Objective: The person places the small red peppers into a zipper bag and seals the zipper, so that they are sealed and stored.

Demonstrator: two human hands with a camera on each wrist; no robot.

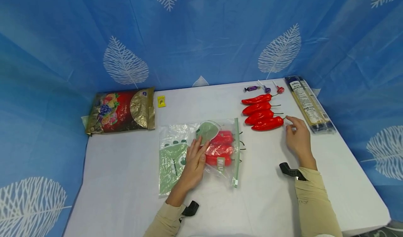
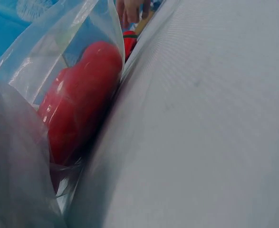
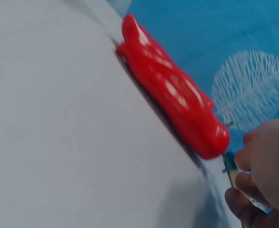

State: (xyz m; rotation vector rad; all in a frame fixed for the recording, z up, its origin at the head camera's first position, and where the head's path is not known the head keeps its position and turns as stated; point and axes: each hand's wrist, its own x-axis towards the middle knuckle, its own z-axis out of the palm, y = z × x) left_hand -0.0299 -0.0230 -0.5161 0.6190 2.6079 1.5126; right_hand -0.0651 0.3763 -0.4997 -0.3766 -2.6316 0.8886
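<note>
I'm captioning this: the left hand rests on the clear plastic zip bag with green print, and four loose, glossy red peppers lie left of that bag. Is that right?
Not quite: the four loose, glossy red peppers lie right of the clear plastic zip bag with green print, as the head view shows. The left hand does rest on that bag.

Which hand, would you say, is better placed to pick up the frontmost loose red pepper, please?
The right hand, probably: it is close beside that pepper, while the left hand rests on the bag, farther away.
</note>
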